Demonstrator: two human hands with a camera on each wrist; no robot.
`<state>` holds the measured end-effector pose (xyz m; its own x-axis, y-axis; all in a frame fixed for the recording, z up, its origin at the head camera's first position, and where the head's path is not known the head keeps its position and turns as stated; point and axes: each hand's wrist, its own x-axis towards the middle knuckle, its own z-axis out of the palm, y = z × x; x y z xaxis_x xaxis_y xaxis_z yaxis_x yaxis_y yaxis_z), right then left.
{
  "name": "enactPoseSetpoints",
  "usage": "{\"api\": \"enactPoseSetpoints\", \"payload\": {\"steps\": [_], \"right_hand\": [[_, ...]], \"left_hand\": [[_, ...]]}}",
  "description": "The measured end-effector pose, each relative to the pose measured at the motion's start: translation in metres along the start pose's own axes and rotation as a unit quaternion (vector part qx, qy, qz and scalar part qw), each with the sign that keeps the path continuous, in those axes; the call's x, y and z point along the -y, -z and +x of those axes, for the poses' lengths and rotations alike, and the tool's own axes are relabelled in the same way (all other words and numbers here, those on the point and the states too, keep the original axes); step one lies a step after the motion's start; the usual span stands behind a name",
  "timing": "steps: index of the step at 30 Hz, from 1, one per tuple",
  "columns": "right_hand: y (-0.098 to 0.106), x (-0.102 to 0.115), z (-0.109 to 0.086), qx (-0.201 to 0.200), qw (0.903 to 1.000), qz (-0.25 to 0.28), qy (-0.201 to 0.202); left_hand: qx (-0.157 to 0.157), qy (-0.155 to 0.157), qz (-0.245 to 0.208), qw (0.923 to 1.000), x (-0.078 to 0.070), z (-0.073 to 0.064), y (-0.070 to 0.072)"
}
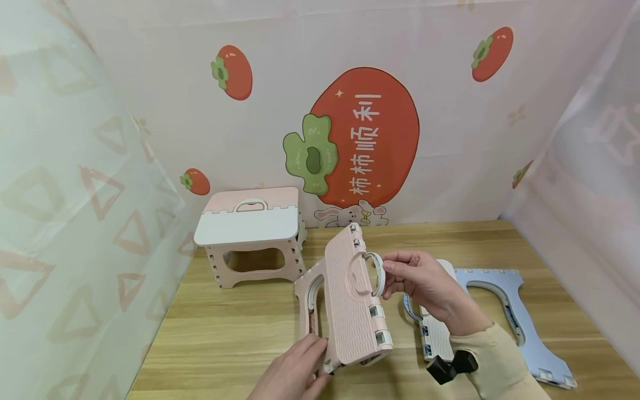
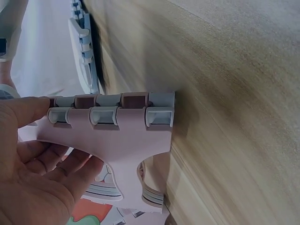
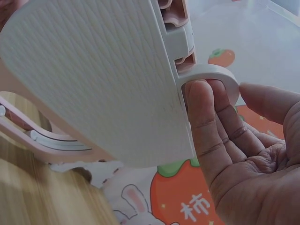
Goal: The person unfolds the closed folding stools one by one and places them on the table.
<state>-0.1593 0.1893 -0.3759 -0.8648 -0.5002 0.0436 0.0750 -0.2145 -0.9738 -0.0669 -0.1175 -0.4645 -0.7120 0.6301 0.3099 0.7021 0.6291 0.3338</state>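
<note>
A pink and white folding stool (image 1: 345,305) is tilted up and partly folded, its top halves hinged up together and a leg panel (image 2: 136,140) swung out. My left hand (image 1: 295,369) grips its near lower edge; in the left wrist view the thumb lies along the hinge edge with the fingers behind the panel. My right hand (image 1: 420,280) holds the stool's white carry handle (image 1: 378,275). In the right wrist view its fingers (image 3: 204,117) hook through the handle loop, the thumb against the outside. The stool's white face (image 3: 103,79) fills much of that view.
An unfolded pink and white stool (image 1: 250,239) stands at the back left. On the right a blue and white folding stool (image 1: 500,311) lies partly folded, behind my right forearm. The wooden table (image 1: 215,328) meets printed cloth walls (image 1: 440,139) at back and sides.
</note>
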Motion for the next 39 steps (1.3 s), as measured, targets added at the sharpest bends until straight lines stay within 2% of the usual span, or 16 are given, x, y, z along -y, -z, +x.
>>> {"api": "enactPoseSetpoints", "payload": {"steps": [4,15,31,39], "right_hand": [[-0.001,0.003,0.0,-0.003,1.0,0.0,0.001],[-0.002,0.009,-0.003,-0.014,0.9999,-0.004,-0.002],[-0.004,0.018,-0.006,0.011,0.9996,0.001,0.025],[-0.005,0.021,-0.006,0.031,0.9987,0.012,0.038]], "left_hand": [[-0.009,-0.011,-0.016,0.9998,0.001,0.003,-0.002],[0.022,0.008,-0.049,0.9985,-0.004,0.006,-0.001],[0.003,-0.013,-0.051,0.9986,-0.008,0.014,-0.006],[0.018,0.015,-0.08,0.9966,-0.01,0.016,-0.007]]}}
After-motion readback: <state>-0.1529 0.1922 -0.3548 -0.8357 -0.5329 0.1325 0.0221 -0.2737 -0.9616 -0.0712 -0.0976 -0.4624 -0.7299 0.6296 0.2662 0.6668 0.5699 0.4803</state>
